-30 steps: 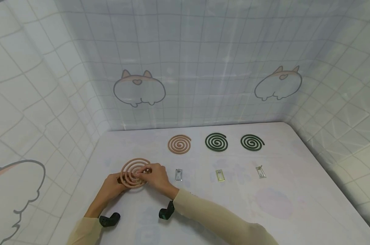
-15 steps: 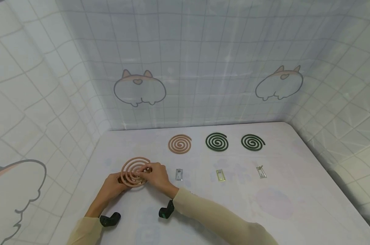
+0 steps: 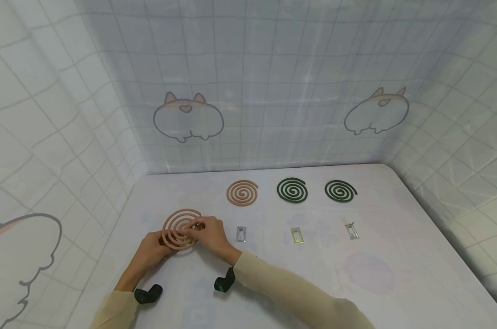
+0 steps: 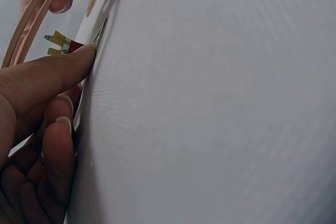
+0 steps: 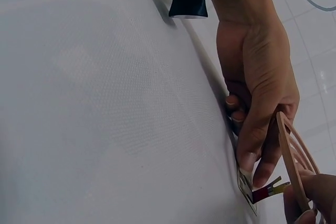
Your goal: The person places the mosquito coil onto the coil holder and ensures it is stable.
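Observation:
At the left of the table, my right hand [image 3: 211,235] pinches a brown mosquito coil [image 5: 290,161] near its centre. The coil is tilted and off the table. Beneath it, my left hand [image 3: 150,251] holds a small metal coil stand [image 5: 247,199] against the table by its edge, the thumb on its base. In the left wrist view, the stand's raised prong [image 4: 60,40] points toward the coil, with yellow and red tints on it. Whether prong and coil touch at the centre is hidden by the fingers and the coil.
Behind, a second brown coil [image 3: 242,193] and two green coils [image 3: 292,190] [image 3: 340,191] lie flat in a row. Nearer stand three small metal pieces: one silver stand [image 3: 241,234], one yellowish stand [image 3: 297,235] and another silver stand [image 3: 352,231]. Patterned cloth walls [image 3: 265,128] enclose the table.
The coil and my right hand have shifted very slightly upward in the head view. My left hand stays nearly still, and both grips look the same.

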### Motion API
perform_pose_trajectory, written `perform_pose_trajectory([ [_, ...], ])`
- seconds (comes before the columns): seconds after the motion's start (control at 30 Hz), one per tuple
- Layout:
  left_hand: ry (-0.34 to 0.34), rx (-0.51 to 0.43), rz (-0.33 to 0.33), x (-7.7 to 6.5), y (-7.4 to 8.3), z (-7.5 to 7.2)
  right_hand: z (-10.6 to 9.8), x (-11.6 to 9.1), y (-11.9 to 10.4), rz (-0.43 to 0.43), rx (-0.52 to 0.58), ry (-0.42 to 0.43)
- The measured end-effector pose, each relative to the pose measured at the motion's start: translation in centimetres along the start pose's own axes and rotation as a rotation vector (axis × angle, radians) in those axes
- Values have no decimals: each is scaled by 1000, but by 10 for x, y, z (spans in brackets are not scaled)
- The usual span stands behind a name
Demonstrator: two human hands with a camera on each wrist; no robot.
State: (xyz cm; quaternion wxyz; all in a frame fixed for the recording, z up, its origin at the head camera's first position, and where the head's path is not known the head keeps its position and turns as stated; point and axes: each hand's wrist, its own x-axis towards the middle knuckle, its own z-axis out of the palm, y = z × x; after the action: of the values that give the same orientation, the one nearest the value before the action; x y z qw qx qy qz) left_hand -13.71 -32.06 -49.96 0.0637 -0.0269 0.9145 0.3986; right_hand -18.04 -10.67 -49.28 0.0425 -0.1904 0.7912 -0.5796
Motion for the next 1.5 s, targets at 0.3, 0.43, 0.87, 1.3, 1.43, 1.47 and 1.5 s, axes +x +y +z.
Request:
perform_pose_trajectory([
  [0.3, -10, -27, -33, 0, 1, 1, 0, 4, 4, -10, -20, 7],
  [0.43, -3, -23, -23, 0, 1, 1, 1, 5, 6, -5, -50, 9],
  [0.87, -6, 6, 6, -1, 1, -2, -1, 4, 3, 59, -43, -54],
  [1.3, 9, 32, 30, -1, 3, -2, 1, 5, 2, 59, -20, -63],
  [1.43, 13, 23, 27, -1, 2, -2, 1, 4, 2, 45, -3, -57],
  [1.47, 10, 15, 21, -1, 2, -1, 1, 4, 1, 43, -1, -54],
  [1.5, 8, 9, 17, -1, 3, -1, 1, 4, 1, 40, -4, -49],
])
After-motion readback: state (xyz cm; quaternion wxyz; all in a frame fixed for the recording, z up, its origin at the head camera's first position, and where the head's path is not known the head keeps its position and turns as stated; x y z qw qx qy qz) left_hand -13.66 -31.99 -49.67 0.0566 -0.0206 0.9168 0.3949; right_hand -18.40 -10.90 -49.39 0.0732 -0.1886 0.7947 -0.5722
